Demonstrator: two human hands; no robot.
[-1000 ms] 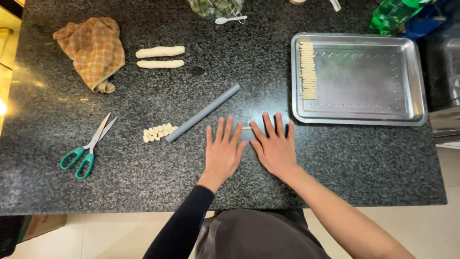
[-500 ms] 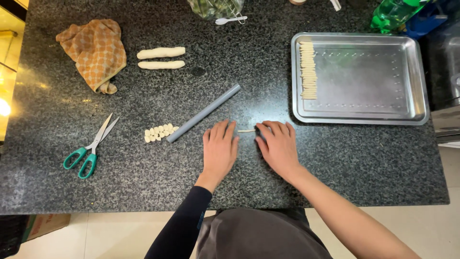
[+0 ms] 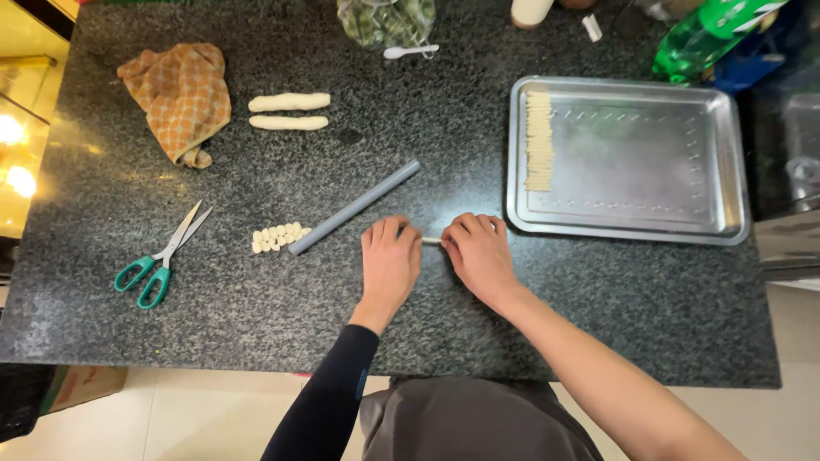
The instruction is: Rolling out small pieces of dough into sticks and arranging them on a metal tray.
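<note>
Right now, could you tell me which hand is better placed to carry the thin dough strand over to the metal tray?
Probably the right hand: it rests on the dough strand on the side nearer the metal tray; the left hand would have to cross over.

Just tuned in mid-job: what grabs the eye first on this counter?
Two hands, left hand and right hand, lie flat side by side at the near middle of the dark counter, with a thin pale dough strand showing between them. To the right sits a shiny tray with a row of thin strips at its left end. Green-handled scissors lie far left.
</note>
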